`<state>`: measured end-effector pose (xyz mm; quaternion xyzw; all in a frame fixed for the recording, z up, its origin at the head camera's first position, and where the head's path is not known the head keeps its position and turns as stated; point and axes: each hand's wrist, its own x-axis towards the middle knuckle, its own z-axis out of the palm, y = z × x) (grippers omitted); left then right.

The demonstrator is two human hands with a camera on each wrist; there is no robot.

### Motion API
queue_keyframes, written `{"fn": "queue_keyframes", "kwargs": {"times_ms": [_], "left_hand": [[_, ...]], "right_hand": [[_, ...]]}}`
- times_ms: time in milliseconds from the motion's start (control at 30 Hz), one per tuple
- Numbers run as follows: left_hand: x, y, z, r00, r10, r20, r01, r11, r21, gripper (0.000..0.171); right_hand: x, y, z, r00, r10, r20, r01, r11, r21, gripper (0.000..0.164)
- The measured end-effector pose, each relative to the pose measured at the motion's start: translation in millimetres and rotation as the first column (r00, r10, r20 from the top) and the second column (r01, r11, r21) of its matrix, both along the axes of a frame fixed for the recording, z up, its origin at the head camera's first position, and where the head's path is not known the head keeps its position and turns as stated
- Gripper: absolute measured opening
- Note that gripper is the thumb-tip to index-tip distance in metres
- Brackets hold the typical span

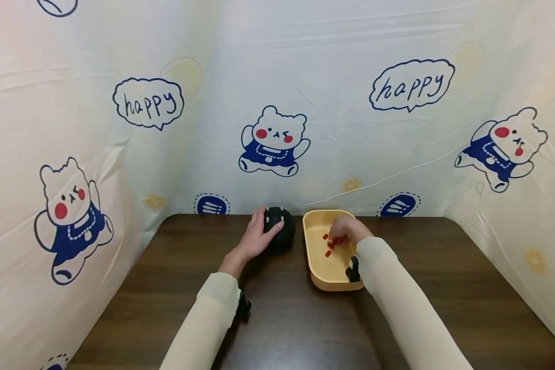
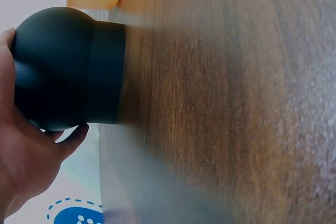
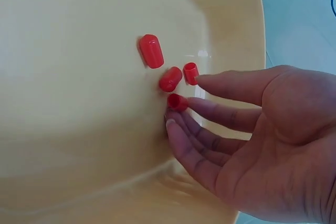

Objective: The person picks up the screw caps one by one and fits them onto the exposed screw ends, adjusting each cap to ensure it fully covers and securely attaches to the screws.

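My left hand (image 1: 254, 239) grips the side of a black ball-shaped stand (image 1: 284, 237), which has several short metal pegs on its top. In the left wrist view the stand (image 2: 58, 69) shows a rounded body on a cylindrical base, with fingers curved against it. My right hand (image 1: 347, 228) reaches down into a yellow tray (image 1: 321, 275) holding several small red caps (image 1: 328, 253). From the right wrist, one hollow red cap (image 3: 177, 102) lies at the index fingertip, and another cap (image 3: 191, 73) lies at the thumb tip. Thumb and fingers are spread apart.
Both the stand and the tray are near the back of a dark wooden table (image 1: 277, 318). Behind it hangs a pale curtain (image 1: 333, 169) printed with bears and the word "happy". Black wrist mounts (image 1: 243, 307) sit on both forearms.
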<state>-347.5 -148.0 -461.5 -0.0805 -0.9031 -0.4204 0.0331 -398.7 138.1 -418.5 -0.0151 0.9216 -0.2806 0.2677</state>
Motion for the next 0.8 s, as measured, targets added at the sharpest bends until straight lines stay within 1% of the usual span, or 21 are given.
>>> {"fn": "queue_keyframes", "kwargs": {"times_ms": [200,567,800], "left_hand": [[1.2,1.2,1.9,1.000,-0.009,0.008,0.009,1.000,0.014,0.096],[2.0,1.0,4.4,1.000,-0.006,0.015,0.006,1.000,0.010,0.094],[1.4,1.0,4.0,1.000,-0.001,0.021,0.001,1.000,0.004,0.095]], "right_hand": [[1.5,1.6,-2.5,0.999,-0.041,0.008,0.041,0.999,0.000,0.014],[2.0,0.5,-0.7,0.999,-0.034,0.012,0.033,0.999,0.015,0.014],[3.3,-0.5,-1.2,0.999,-0.034,0.019,0.034,0.999,-0.007,0.015]]}}
